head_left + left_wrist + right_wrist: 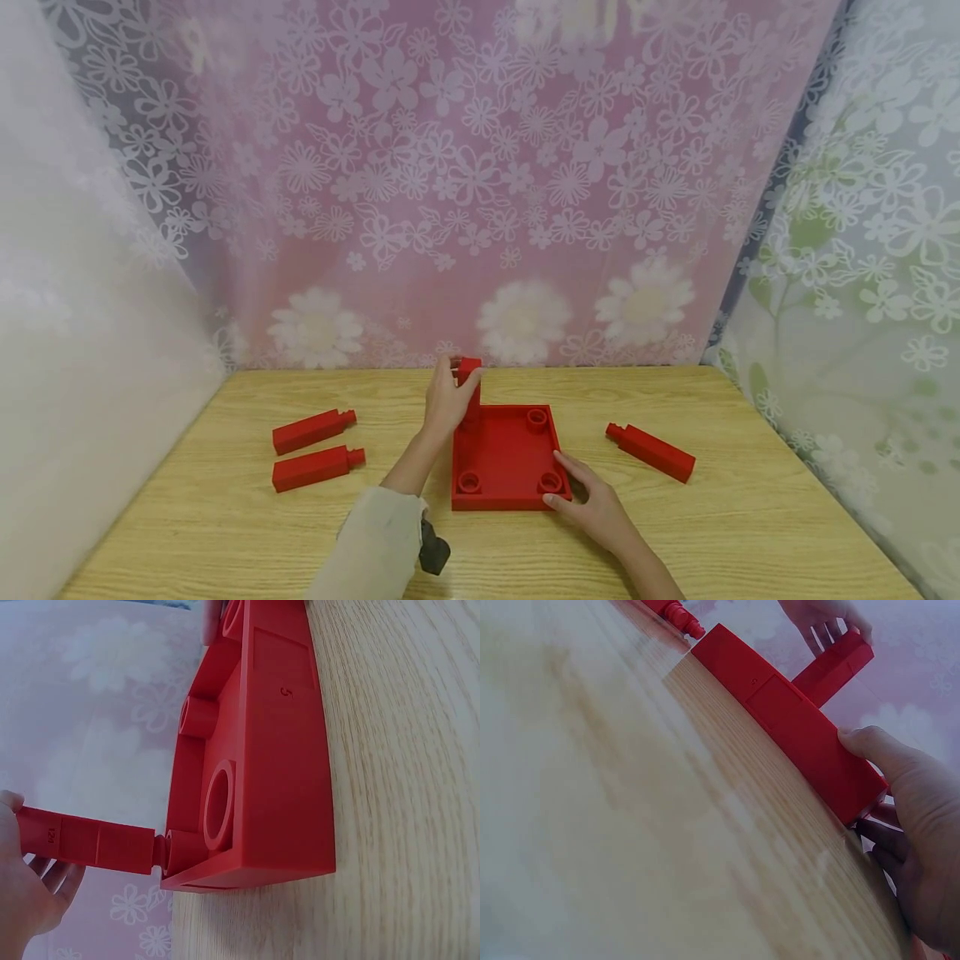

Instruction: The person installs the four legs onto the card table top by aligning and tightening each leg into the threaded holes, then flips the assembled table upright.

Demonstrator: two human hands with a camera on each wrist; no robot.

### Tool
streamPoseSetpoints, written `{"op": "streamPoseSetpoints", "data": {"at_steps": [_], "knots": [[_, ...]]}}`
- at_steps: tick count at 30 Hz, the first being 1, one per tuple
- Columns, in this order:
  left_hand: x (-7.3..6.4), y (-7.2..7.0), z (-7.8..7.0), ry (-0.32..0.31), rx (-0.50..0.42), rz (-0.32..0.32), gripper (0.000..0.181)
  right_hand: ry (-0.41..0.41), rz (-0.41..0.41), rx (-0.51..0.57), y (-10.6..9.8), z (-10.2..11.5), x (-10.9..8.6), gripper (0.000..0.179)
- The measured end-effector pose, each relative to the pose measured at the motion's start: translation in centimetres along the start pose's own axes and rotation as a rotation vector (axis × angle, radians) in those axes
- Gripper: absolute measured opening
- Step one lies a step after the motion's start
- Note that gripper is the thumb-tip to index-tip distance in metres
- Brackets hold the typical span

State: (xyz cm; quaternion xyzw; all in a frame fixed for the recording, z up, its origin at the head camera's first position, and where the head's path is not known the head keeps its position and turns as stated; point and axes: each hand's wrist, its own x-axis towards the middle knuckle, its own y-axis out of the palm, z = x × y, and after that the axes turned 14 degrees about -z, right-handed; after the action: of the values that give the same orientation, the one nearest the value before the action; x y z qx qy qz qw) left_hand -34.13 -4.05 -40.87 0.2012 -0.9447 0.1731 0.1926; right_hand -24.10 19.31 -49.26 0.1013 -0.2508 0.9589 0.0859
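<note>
My left hand (444, 404) grips the upper end of a red square leg (472, 406), holding it upright. The leg's narrow lower end meets the far-left round socket of a red square tray-like base (506, 454), seen close in the left wrist view as a thin neck (158, 850) at the socket's mouth. How deep the neck sits is hidden. My right hand (596, 510) holds the base by its near right corner, with the thumb (874, 742) on the near wall and fingers along the right side. Other sockets, such as the far-right one (537, 419), stand empty.
Two red legs, a farther one (309, 432) and a nearer one (313, 468), lie left of the base with necks pointing right. Another red leg (654, 452) lies at the right. A flowered curtain (480, 208) hangs behind the wooden table (202, 508).
</note>
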Motion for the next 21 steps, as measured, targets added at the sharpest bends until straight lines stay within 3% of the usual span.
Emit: {"op": "streamPoseSetpoints", "data": {"at_steps": [8, 15, 21], "knots": [[0.21, -0.43, 0.19, 0.033, -0.004, 0.006, 0.031, -0.007, -0.003, -0.005, -0.05, 0.15, -0.06, 0.07], [0.25, -0.42, 0.11, 0.053, 0.053, 0.015, 0.034, -0.003, -0.003, -0.003, -0.03, 0.17, -0.05, 0.069], [0.11, -0.32, 0.23, 0.044, 0.034, 0.034, 0.032, -0.002, 0.0, 0.011, -0.03, 0.34, -0.05, 0.068]]}}
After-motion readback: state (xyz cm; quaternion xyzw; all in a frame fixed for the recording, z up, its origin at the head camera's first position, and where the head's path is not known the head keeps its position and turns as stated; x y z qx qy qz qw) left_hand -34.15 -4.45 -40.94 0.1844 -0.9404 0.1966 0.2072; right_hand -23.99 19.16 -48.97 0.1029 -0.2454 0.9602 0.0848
